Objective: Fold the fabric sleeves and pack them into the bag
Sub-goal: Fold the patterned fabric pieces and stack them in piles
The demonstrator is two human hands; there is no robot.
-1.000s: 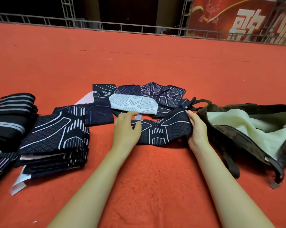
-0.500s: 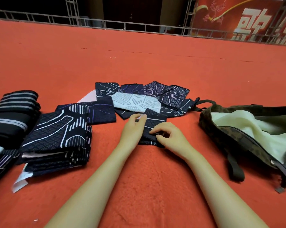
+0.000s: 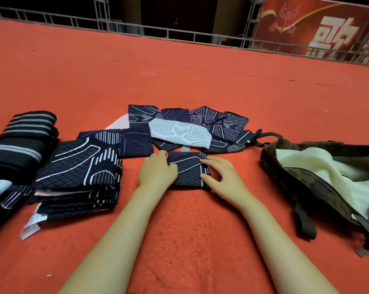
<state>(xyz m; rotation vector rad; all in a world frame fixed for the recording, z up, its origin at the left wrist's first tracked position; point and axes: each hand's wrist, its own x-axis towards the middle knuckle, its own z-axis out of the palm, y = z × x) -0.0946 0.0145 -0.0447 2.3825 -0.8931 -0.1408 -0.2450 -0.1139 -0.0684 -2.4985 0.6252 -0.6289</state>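
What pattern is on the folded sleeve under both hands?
Dark navy with a white diamond grid and curved lines on the folded sleeve; head view.

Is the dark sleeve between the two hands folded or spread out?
Folded. The sleeve is a compact square with a stacked right edge, left hand and right hand resting on it.

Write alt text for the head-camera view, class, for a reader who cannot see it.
Two bare hands, left hand and right hand, press a small folded dark patterned sleeve flat on a red carpet. A stack of folded sleeves lies to the left, unfolded sleeves behind, and an open camouflage bag to the right.
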